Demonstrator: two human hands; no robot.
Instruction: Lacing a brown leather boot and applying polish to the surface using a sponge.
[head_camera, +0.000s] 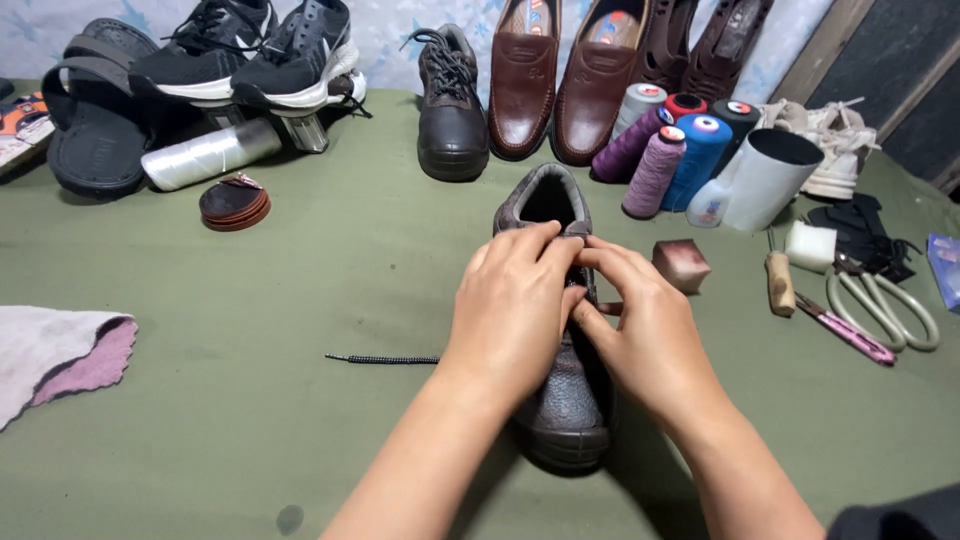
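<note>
Green cloth (300, 260) bears dark pebbled boot (565, 400), hands (575, 310) seemingly lacing.

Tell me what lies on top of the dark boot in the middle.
Both hands, left and right, rest on the boot over its lacing. A lace end trails out left. The eyelets and tongue are covered by the hands.

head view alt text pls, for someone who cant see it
Both hands, left hand and right hand, work at the lacing of a dark leather shoe on a green table, a loose lace trailing left.
</note>
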